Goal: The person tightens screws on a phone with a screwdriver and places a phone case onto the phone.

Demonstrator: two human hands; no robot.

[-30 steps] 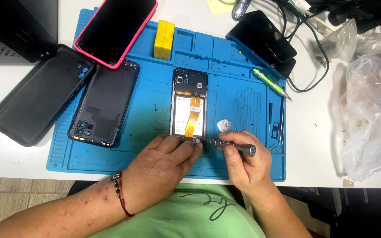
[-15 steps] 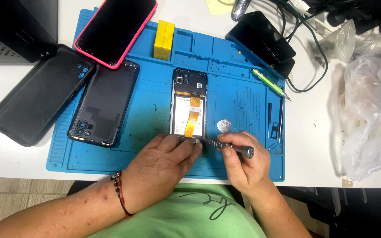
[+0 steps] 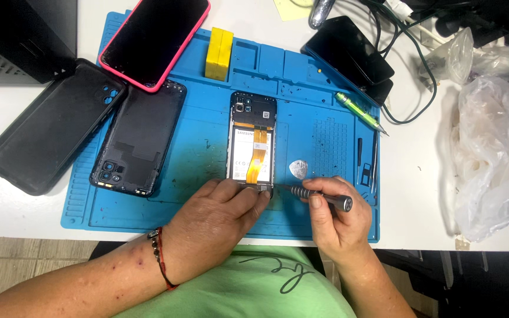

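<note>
- The opened phone [image 3: 253, 144], back cover off, lay upright in the middle of the blue work mat [image 3: 119, 194], its lower end under the fingertips.
- The left hand [image 3: 216, 221] rested palm down, fingers curled and pressing on the phone's bottom edge to steady it.
- The right hand [image 3: 337, 221] was closed in a pinch around a slim metal screwdriver [image 3: 316, 196], its tip at the phone's lower right corner.
- Judged handling: the phone looked light and stiff but fragile, with an exposed orange ribbon cable [image 3: 257, 150] and a white-labelled battery; it is best held by the frame edges, never by the cable.
- The screwdriver seemed thin and smooth, hence apt to slip; its knurled shaft gave the better hold.
- A black back cover [image 3: 139, 138] lay left of the phone, a black case [image 3: 48, 135] further left, and a pink-cased phone [image 3: 154, 38] above them.
- A yellow block [image 3: 219, 54] stood at the mat's top; a white pick [image 3: 298, 169] lay just right of the phone.
- Crumpled clear plastic bags [image 3: 490, 153] sat at the far right, off the mat.
</note>
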